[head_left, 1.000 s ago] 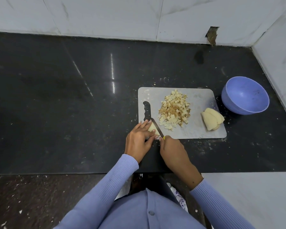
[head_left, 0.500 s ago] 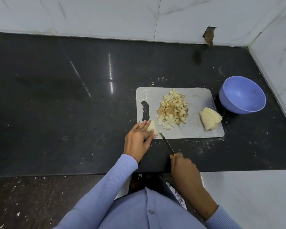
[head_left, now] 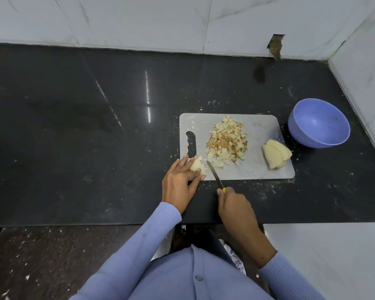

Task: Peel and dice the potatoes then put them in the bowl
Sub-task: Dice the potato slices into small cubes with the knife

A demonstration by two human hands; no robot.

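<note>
Knife handle [head_left: 224,190] mostly hidden inside right hand [head_left: 236,205], which I see curled around it. Left hand [head_left: 180,180] pinches potato piece [head_left: 198,166] on cutting board [head_left: 260,167]; diced pile [head_left: 226,142] mid-board, bowl [head_left: 318,123] on bench [head_left: 74,137].

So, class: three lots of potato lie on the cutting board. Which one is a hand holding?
The potato piece at the board's near-left corner, under the left hand; the diced pile and slices lie untouched.
</note>
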